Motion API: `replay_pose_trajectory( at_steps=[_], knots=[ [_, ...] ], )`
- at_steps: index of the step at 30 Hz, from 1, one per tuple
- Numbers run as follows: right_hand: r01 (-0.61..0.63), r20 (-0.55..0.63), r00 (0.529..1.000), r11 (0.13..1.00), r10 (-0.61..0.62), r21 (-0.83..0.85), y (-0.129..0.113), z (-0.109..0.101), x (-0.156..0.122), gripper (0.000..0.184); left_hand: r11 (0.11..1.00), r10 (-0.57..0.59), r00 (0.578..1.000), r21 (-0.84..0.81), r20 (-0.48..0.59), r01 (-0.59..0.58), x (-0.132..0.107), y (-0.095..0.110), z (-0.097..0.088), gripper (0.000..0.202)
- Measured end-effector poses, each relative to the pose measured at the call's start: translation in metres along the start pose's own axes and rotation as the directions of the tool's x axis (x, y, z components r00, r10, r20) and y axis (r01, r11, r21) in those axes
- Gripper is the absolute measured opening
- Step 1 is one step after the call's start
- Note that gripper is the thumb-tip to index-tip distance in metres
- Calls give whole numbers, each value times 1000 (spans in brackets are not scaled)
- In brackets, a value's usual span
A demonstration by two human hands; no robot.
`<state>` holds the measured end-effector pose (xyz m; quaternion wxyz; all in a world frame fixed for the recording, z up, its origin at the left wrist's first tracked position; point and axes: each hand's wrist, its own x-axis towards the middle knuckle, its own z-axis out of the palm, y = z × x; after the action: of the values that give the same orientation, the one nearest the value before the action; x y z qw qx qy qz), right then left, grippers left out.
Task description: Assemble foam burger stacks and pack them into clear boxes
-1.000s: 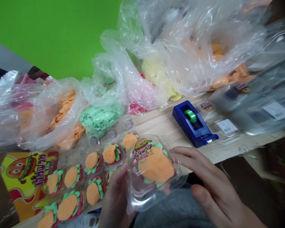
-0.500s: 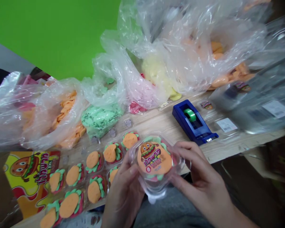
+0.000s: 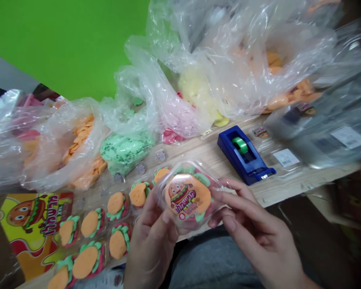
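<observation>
Between my hands is a clear plastic clamshell container (image 3: 188, 196), closed over an orange, green and red burger-shaped sweet, with a burger-cartoon label on it. My left hand (image 3: 153, 237) grips its left side, thumb at the lower left edge. At the right edge, the fingers of my right hand (image 3: 249, 224) touch the container, thumb and fingertips near its lower right corner. Left of my hands, rows of burger-shaped sweets (image 3: 88, 261) sit in clear trays on the wooden table (image 3: 195, 154).
A blue tape dispenser (image 3: 246, 156) with green tape stands to the right, beside labelled clear packs (image 3: 285, 157). Plastic bags of green pieces (image 3: 126, 148), orange pieces (image 3: 81, 136) and yellow pieces (image 3: 195, 90) line the back. A printed display box (image 3: 33, 228) stands at left.
The container has turned and tilted in my hands and shifted a little left. My right fingers have moved round to its lower right corner. The front tab is no longer visible.
</observation>
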<state>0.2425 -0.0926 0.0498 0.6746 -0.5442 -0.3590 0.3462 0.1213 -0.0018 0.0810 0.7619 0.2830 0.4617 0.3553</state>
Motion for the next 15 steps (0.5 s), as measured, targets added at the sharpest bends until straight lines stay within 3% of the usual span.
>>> replay_pose_trajectory(
  at_steps=[4, 7, 11, 15],
  knots=[
    [44, -42, 998, 996, -47, -71, 3, 5, 2, 41, 1000, -24, 999, 6, -36, 24, 0, 1, -1, 44],
    [14, -148, 989, 999, -18, -31, 4, 13, 6, 26, 999, -38, 998, 10, -43, 38, -1, -1, -3, 51],
    [-23, -277, 961, 999, 11, -39, 3, 19, 5, 18, 1000, -5, 1000, 11, -27, 5, 0, -5, -8, 44],
    [-22, -211, 977, 999, 28, 32, 4, 19, 1, 19, 999, 28, 1000, 28, 2, -28, 2, -6, -13, 41]
  ],
)
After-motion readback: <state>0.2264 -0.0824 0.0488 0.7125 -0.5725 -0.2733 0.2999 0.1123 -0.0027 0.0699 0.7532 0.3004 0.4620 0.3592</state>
